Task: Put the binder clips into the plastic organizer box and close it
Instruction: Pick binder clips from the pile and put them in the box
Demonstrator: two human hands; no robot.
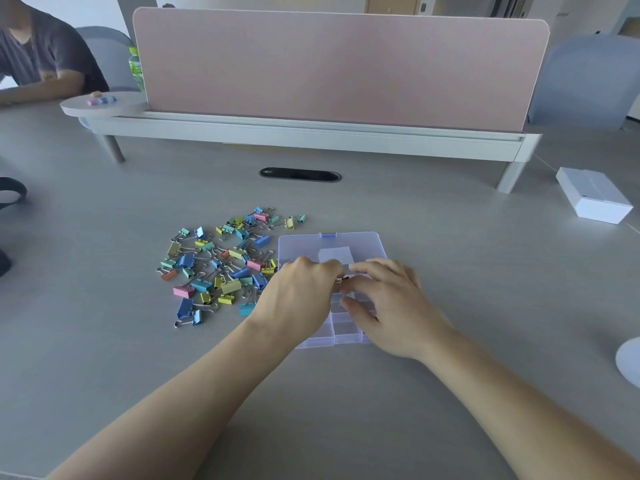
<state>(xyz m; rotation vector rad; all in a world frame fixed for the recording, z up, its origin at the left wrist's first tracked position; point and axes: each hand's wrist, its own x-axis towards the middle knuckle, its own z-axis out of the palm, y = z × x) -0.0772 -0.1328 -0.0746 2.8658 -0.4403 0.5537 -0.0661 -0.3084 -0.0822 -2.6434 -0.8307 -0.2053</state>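
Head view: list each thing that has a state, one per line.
plastic organizer box: open, lid laid back flat.
binder clips: loose pile on the table, left of the box.
left hand: over the box, fingers meeting the right's.
right hand: over the box; small metal piece between both hands.
white box: closed.

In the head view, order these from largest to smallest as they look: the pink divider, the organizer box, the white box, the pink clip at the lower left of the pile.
1. Pink divider
2. Organizer box, partly hidden by the hands
3. White box
4. Pink clip
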